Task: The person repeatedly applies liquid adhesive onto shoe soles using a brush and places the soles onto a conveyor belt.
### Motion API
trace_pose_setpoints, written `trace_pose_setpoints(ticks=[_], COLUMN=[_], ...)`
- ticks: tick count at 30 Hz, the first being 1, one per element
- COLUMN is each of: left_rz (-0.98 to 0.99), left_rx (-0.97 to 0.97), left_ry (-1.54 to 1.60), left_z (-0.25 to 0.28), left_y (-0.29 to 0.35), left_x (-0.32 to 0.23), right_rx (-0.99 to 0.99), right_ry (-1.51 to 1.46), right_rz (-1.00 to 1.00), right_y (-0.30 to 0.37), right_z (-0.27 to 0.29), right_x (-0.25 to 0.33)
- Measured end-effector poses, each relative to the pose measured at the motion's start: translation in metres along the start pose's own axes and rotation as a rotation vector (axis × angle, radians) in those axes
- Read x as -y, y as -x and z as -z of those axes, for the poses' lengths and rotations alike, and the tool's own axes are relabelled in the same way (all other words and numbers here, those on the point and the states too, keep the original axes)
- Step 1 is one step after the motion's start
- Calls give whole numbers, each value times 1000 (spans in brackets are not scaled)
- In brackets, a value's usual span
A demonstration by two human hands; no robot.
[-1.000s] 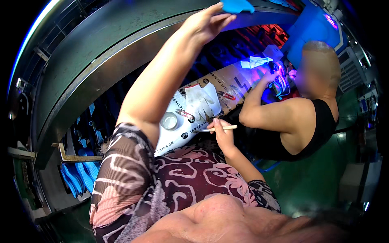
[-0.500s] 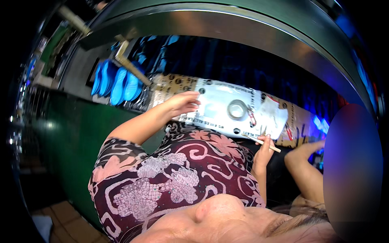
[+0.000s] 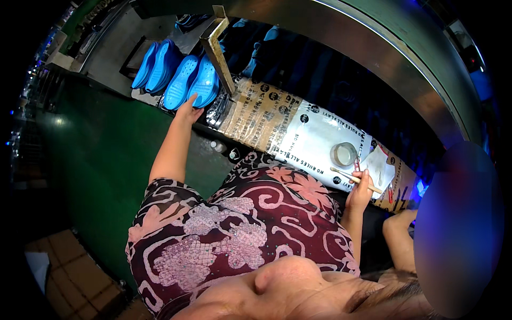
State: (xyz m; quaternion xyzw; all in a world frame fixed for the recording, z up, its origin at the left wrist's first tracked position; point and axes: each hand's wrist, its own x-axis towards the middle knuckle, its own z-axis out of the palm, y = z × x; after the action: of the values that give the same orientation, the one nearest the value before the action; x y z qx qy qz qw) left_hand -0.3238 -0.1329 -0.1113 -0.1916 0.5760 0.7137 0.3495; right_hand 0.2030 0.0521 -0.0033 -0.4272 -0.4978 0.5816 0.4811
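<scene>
Reaching out to the left, my left hand (image 3: pixel 190 112) pinches the near end of a blue shoe sole (image 3: pixel 204 88), the rightmost of a stacked row. Another blue sole (image 3: pixel 181 82) lies right beside it. My right hand (image 3: pixel 361 191) holds a thin brush (image 3: pixel 373 188) with a pale wooden handle, its bristles pointing left over the white sheet. A round clear dish (image 3: pixel 344 154) with pale contents stands on the white printed sheet (image 3: pixel 309 141), just beyond the brush. A small red-handled tool, partly hidden, lies between the dish and my right hand.
The sheet lies on a long taped cardboard strip (image 3: pixel 256 114). A metal bracket (image 3: pixel 216 53) rises beside the soles. Beyond the strip runs a dark conveyor with blue pieces under a metal rail (image 3: pixel 373 42). Another person's arm (image 3: pixel 399 234) is close on the right.
My left hand has moved from above the white sheet out left to the blue soles. My right hand still holds the brush. The view has shifted left.
</scene>
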Motion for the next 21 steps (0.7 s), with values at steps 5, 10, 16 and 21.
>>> trace_pose_setpoints(ticks=[5,10,16,21], left_rz=[-252,-690,-267,-378], left_rx=[152,10,-144,36], left_ry=[-198,-588,-406,-377], left_z=[-10,45,41,41], left_y=[2,16,3,18], left_x=[-11,-69,-63,-46], right_rx=[-18,-26,43,21], right_ry=[55,74,28,42], right_rz=[-5,-32,-21,-22], right_y=[3,1,-2,-7], right_z=[-1,-6,-21,-12], right_x=[-3,-17,-14,-9])
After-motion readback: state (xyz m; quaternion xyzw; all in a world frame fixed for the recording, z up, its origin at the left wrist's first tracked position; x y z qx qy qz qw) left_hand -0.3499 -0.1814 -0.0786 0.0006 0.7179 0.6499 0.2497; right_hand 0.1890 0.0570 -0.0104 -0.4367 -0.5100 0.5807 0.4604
